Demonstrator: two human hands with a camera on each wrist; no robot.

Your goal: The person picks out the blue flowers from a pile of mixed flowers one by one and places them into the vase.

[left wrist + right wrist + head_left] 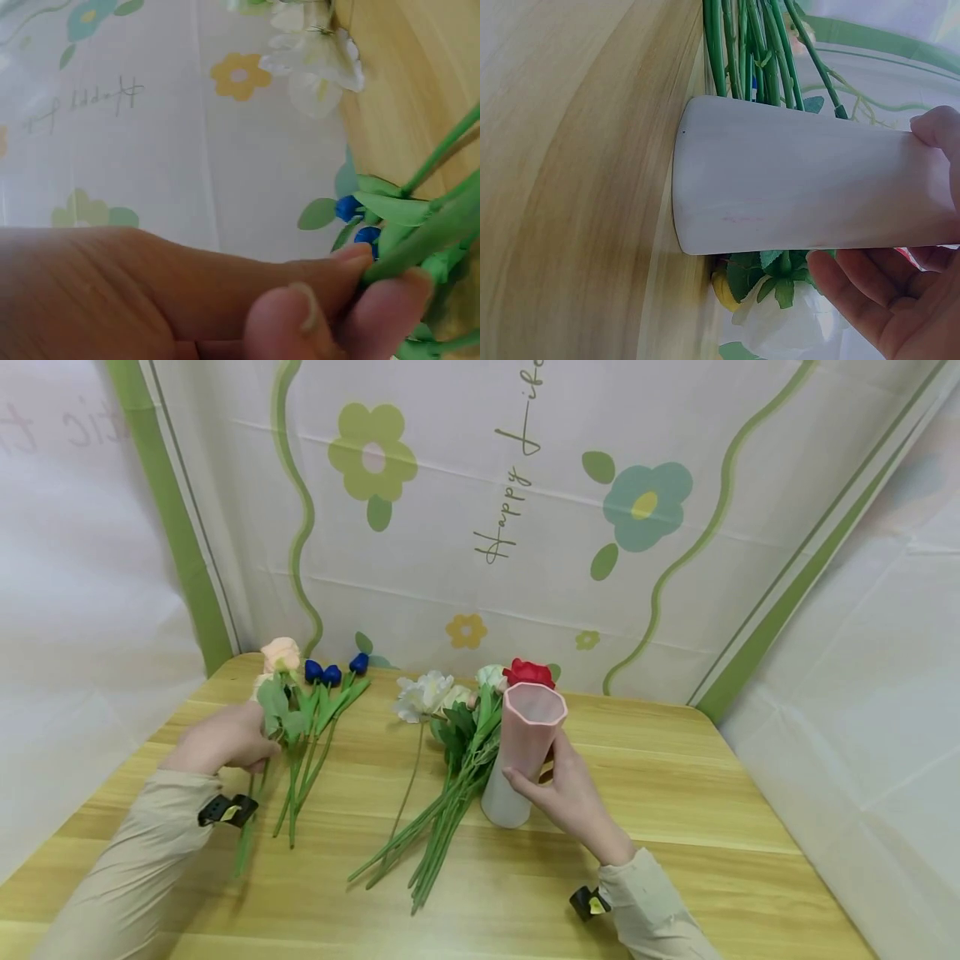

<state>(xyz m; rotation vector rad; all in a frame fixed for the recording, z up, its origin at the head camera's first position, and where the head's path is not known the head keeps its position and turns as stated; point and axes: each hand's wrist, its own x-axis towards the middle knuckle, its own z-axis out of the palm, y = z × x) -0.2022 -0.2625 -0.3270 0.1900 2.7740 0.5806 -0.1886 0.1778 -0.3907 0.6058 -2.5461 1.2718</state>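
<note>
At the left of the table my left hand (228, 739) pinches a green flower stem (427, 240) between thumb and fingers. Just beyond the hand are a peach rose (282, 655) and its leaves. Blue tulips (332, 675) lie beside them, stems pointing toward me. My right hand (566, 789) is wrapped round a vase (517, 756), pink at the top and white below, which stands upright on the table. Fingers go behind the vase and are partly hidden in the head view; the thumb is on the near side. Nothing shows inside the vase's mouth.
Left of the vase, close against it, lies a bunch of artificial flowers with long green stems (442, 827). Among its heads are a white flower (423, 695) and a red one (529, 672). A printed cloth (465, 585) hangs behind the wooden table (660, 777).
</note>
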